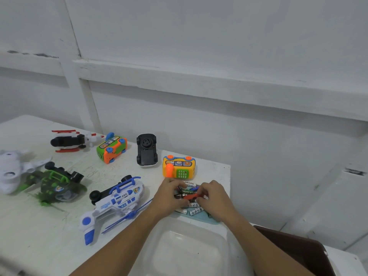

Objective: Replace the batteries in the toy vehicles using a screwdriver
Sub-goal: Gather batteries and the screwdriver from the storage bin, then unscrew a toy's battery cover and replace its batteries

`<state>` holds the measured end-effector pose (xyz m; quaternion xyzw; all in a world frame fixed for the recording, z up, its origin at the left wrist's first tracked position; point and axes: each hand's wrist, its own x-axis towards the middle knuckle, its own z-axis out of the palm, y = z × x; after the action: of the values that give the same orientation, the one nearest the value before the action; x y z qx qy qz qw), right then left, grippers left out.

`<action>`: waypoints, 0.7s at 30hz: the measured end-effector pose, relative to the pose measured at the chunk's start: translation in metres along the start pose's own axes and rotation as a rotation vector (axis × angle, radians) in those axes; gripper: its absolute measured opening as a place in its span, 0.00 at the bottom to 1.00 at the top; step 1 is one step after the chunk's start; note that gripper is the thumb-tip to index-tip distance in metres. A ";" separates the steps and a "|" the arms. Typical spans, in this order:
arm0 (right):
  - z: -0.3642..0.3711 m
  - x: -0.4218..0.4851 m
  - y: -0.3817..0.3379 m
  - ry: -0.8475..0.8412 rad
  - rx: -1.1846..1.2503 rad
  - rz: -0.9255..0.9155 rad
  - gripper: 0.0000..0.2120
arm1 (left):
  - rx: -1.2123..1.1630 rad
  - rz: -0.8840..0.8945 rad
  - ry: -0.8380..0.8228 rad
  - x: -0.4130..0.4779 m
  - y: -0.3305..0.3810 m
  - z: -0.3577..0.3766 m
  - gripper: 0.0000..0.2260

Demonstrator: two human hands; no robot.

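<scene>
**Q:** Which step is in hand?

**A:** Judged: picking out the tool and cells, before any cover is opened. At the right of the desk (29, 226), both hands are close together over the battery pile (196, 211) on a pale blue tray (214, 221). The right hand (214, 194) pinches a red tool (191, 196), probably the screwdriver. The left hand (169, 193) has its fingers curled into the pile; whether it grips anything cannot be told.

**Q:** Next move?

**A:** Lift the tool clear and carry it to a toy. The black car (147, 150) already lies underside up, beyond the pile.

**Q:** Quantities?

**A:** One clear container (179, 246), seven toys (119, 198), one tray, one tool. Batteries: several, partly hidden, so not countable.
</scene>
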<state>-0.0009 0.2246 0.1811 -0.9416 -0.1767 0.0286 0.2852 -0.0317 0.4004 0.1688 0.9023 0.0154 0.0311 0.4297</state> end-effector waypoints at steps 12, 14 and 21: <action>0.003 0.018 -0.022 -0.123 -0.321 -0.123 0.13 | 0.296 0.121 0.286 -0.028 0.000 -0.033 0.12; 0.002 0.019 -0.024 -0.146 -0.320 -0.129 0.13 | 0.375 0.093 0.342 -0.034 -0.004 -0.036 0.12; 0.001 0.018 -0.032 -0.207 -0.375 -0.146 0.15 | 0.538 -0.158 0.600 -0.061 -0.023 -0.050 0.17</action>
<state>0.0053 0.2557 0.1984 -0.9549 -0.2751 0.0707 0.0867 -0.0956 0.4499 0.1799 0.9295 0.2170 0.2546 0.1557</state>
